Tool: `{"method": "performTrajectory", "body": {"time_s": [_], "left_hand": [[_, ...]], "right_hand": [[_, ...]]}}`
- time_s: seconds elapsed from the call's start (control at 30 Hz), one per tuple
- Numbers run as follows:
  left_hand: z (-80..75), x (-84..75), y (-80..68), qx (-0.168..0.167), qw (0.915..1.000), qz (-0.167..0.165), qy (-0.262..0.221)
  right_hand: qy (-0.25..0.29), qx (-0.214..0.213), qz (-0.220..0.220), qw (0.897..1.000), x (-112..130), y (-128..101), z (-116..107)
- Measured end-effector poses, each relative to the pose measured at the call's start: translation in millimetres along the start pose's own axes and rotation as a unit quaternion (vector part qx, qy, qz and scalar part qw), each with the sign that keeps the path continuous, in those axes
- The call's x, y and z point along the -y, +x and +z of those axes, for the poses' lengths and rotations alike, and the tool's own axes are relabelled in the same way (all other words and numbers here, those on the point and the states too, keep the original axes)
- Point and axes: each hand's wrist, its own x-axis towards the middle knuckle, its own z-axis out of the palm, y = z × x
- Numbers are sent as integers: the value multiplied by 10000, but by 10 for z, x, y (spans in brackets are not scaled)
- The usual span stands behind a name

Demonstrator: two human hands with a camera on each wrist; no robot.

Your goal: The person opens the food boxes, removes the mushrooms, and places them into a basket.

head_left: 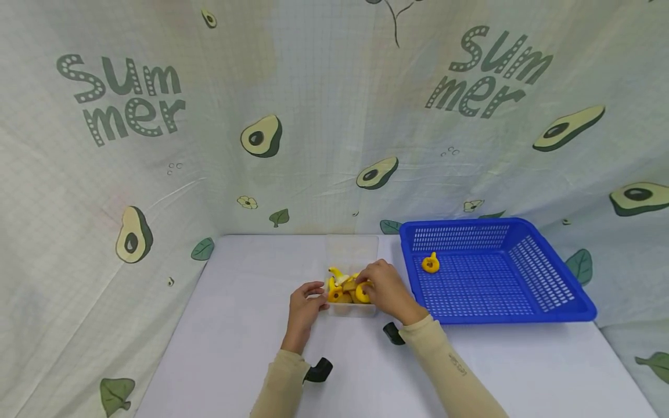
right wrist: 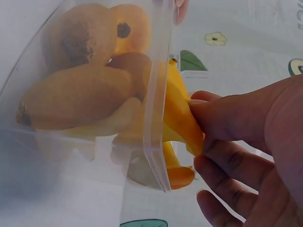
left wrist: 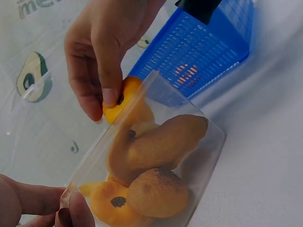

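A clear plastic box stands on the table, filled with yellow and brownish toy fruits. My left hand grips the box at its left rim, with the thumb outside the wall in the left wrist view. Over the box's right side, my right hand pinches a yellow-orange toy fruit with a dark spot. That fruit is at the rim; the right wrist view shows it between thumb and fingers. A peeled-looking toy banana lies on the pile.
To the right stands a blue mesh basket holding one yellow toy fruit near its left wall. Behind the box is its clear lid. Black devices sit by both wrists. A printed cloth hangs behind the white table.
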Motion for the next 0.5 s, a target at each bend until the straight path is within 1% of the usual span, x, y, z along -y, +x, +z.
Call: {"method": "performTrajectory", "body": {"time_s": [0.1, 0.2, 0.33, 0.5], "left_hand": [[2, 0, -4, 2, 10000, -24, -4], [7, -3, -1, -16, 10000, -77, 37], [8, -6, 3, -26, 9999, -113, 36], [4, -3, 4, -22, 10000, -91, -8]], "right_hand": [[275, -11, 213, 9994, 37, -12, -17], [533, -93, 268, 9982, 77, -31, -42], [687, -217, -67, 9974, 110, -54, -70], [603, -327, -666, 9954, 109, -92, -75]]}}
